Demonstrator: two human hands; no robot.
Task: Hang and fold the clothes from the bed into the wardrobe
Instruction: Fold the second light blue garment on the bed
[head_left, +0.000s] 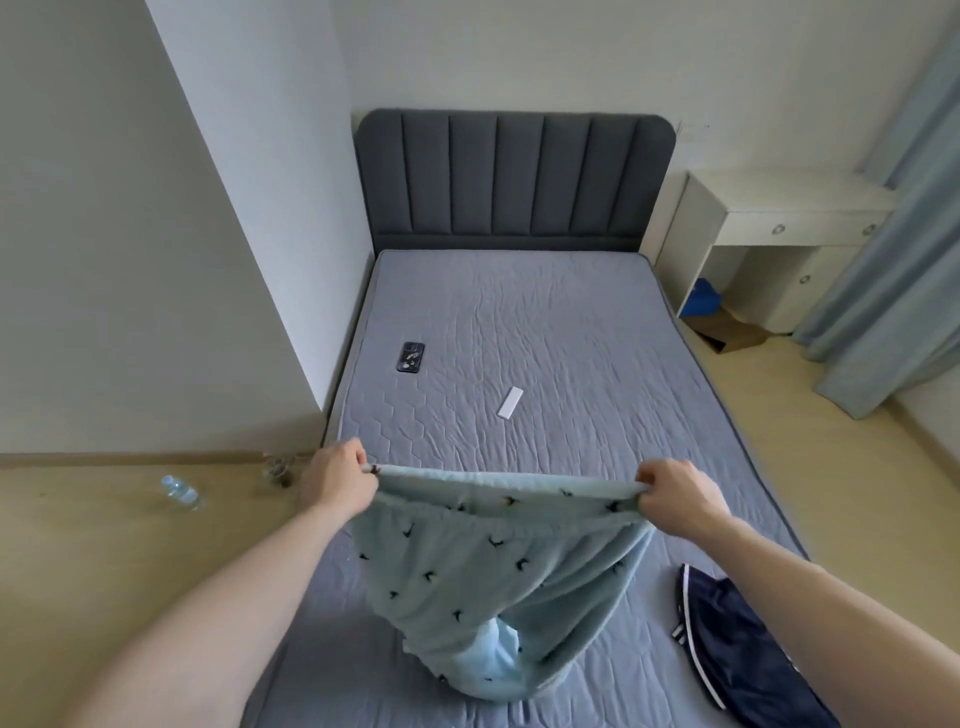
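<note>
A pair of light teal trousers (488, 577) with small dark prints hangs over the near part of the bed (597, 364). My left hand (337, 475) pinches the left end of the waistband and my right hand (675, 496) pinches the right end, stretching it flat between them. The legs trail down and bunch on the mattress. A dark navy garment (737, 639) with white stripes lies crumpled on the bed at the near right. The wardrobe is out of view.
A dark phone (411, 357) and a white remote (509, 402) lie on the grey mattress. A plastic bottle (179, 491) lies on the floor at left. A white desk (779, 228) and blue curtain (893, 270) stand at right; grey headboard (514, 176) behind.
</note>
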